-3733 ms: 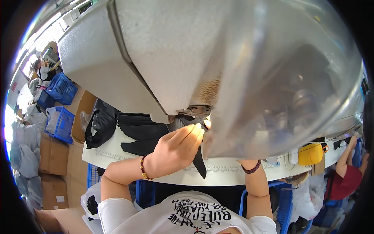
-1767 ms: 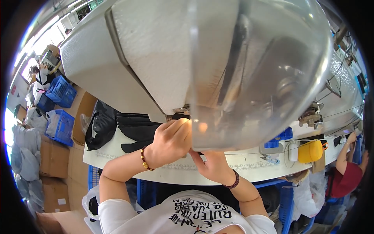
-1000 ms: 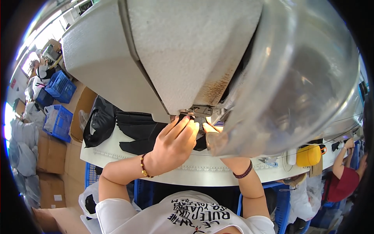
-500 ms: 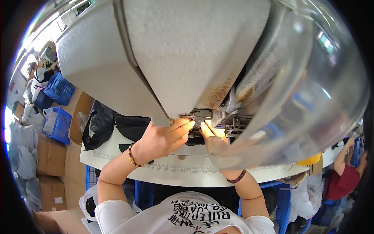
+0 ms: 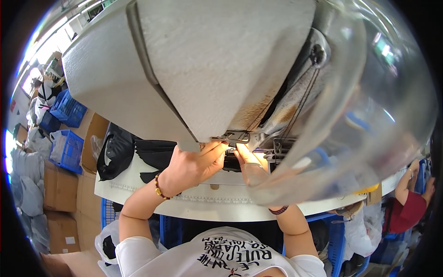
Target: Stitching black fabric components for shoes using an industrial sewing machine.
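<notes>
At the presser foot (image 5: pixel 236 137) of a large pale sewing machine (image 5: pixel 203 60), my two hands meet from either side. My left hand (image 5: pixel 191 167) is closed, its fingers bunched together and the tips at a small dark piece that looks like fabric, mostly hidden under them. Opposite it, my right hand (image 5: pixel 252 165) has its fingers pressed together, with the tips at the same piece under the machine's lamp light. A clear plastic guard (image 5: pixel 341 120) partly covers the right hand. Dark threads run down from a metal lever (image 5: pixel 317 54).
Black fabric pieces (image 5: pixel 152 153) lie stacked left of my hand, beside a black bundle (image 5: pixel 115 152). The white table (image 5: pixel 221 210) carries a ruler strip along its front. Cardboard boxes (image 5: pixel 61 187) and blue crates (image 5: pixel 69 150) stand at left. A co-worker in red (image 5: pixel 406 212) is at right.
My fingertips have shifted slightly and less of the dark piece shows between them. The metal lever and its threads have come into sight beside the machine head.
</notes>
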Demonstrator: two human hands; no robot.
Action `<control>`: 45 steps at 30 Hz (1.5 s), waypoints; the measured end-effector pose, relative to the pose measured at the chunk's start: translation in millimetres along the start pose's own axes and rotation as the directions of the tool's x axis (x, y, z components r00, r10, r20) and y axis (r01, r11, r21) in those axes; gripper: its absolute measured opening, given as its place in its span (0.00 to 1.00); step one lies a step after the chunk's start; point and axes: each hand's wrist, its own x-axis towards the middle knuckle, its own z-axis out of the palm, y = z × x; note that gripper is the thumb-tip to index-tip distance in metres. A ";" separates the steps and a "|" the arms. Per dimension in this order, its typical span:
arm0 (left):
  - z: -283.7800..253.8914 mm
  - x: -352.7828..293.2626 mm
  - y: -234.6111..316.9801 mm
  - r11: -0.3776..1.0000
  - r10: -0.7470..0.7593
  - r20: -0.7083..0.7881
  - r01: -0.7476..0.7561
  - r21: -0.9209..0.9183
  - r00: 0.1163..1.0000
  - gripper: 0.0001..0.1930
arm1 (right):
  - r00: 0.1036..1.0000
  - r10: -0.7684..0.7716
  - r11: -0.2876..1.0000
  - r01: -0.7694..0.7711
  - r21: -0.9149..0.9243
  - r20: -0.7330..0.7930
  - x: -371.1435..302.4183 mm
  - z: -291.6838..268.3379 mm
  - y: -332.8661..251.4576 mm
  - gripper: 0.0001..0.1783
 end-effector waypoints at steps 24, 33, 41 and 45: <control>20.8 -28.7 -80.4 0.856 -0.266 0.069 0.269 -0.441 0.961 0.07 | 0.927 0.078 0.844 0.134 0.519 -0.367 29.3 -68.2 -35.4 0.19; -14.4 -6.2 2.8 0.962 0.178 0.036 -0.181 0.202 0.983 0.21 | 0.899 0.037 0.822 0.221 0.525 -0.436 20.4 -36.5 -6.5 0.15; -6.5 -3.3 19.4 0.936 0.156 0.014 -0.152 0.317 0.988 0.20 | 0.948 0.001 0.926 0.118 0.357 -0.317 17.4 -31.1 13.1 0.15; -1.5 -1.6 24.8 0.933 0.139 -0.028 -0.122 0.338 0.990 0.19 | 0.947 -0.029 0.937 0.137 0.320 -0.320 15.2 -38.3 16.4 0.17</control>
